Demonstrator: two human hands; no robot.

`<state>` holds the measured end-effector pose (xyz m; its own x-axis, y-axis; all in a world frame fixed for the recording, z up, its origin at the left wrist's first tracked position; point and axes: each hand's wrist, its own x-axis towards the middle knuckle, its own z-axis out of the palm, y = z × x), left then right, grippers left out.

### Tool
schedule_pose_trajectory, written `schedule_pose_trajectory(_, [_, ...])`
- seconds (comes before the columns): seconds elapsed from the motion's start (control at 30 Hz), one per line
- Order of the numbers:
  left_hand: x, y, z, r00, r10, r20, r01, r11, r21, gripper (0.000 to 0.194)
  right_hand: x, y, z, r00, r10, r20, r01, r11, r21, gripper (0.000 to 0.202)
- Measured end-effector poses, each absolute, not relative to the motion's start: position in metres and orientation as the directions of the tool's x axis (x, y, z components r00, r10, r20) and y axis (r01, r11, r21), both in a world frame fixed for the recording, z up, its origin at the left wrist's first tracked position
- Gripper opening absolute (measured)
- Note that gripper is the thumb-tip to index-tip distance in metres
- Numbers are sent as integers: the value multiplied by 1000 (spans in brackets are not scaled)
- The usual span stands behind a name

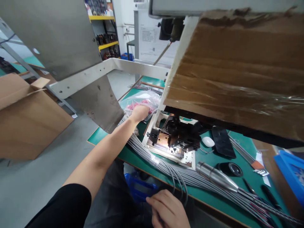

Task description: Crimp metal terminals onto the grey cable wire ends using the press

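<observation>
My left hand [142, 113] reaches across the bench to a clear plastic bag [152, 98] of small pink-red pieces. Its fingers are hidden among the bag and the pieces, so its grip does not show. Below the bench's front edge, my right hand [169, 209] is above my lap with its fingers curled. Anything inside those fingers is hidden. Loops of grey cable [181, 182] hang just above the right hand. A long bundle of grey cables [144, 150], wrapped with clear tape, runs along the front of the bench beneath my left forearm.
A machine with a lit metal base [163, 139] stands on the green bench [127, 155], under a cardboard-covered panel [232, 63]. A curved metal guard [101, 101] juts out on the left. A metal cylinder [216, 175], white mouse [208, 141] and blue bin [291, 175] sit to the right.
</observation>
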<state>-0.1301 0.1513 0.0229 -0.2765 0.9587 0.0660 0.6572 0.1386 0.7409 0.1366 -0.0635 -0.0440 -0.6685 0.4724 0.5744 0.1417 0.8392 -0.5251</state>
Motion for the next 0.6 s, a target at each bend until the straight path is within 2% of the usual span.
schedule_pose_trajectory(0.13, [-129,137,27,-302,946,116,801,186,569,14,135,-50,-27,-618,531,580,190,817,-545,36])
schedule_pose_trajectory(0.23, [-118,99,20,-272,948,168,868,166,468,18,134,-41,-18,-534,670,515,268,712,-649,29])
schedule_pose_trajectory(0.33, [-101,44,8,-173,957,233,895,53,443,18,131,-27,-15,-400,808,432,332,568,-753,24])
schedule_pose_trajectory(0.37, [-94,26,4,-77,941,330,877,-94,472,16,129,-23,-15,-353,825,441,351,554,-755,24])
schedule_pose_trajectory(0.4, [-86,10,0,24,913,408,836,-242,493,15,128,-18,-16,-314,818,482,371,573,-731,26])
schedule_pose_trajectory(0.47, [-71,-13,-7,138,853,503,728,-432,533,13,126,-10,-18,-271,751,602,429,654,-623,26])
schedule_pose_trajectory(0.53, [-57,-22,-11,185,847,499,647,-487,586,13,127,-5,-20,-292,667,685,471,724,-504,21])
schedule_pose_trajectory(0.6, [-48,-22,-15,189,877,442,618,-456,640,15,130,0,-22,-329,643,692,498,740,-452,17])
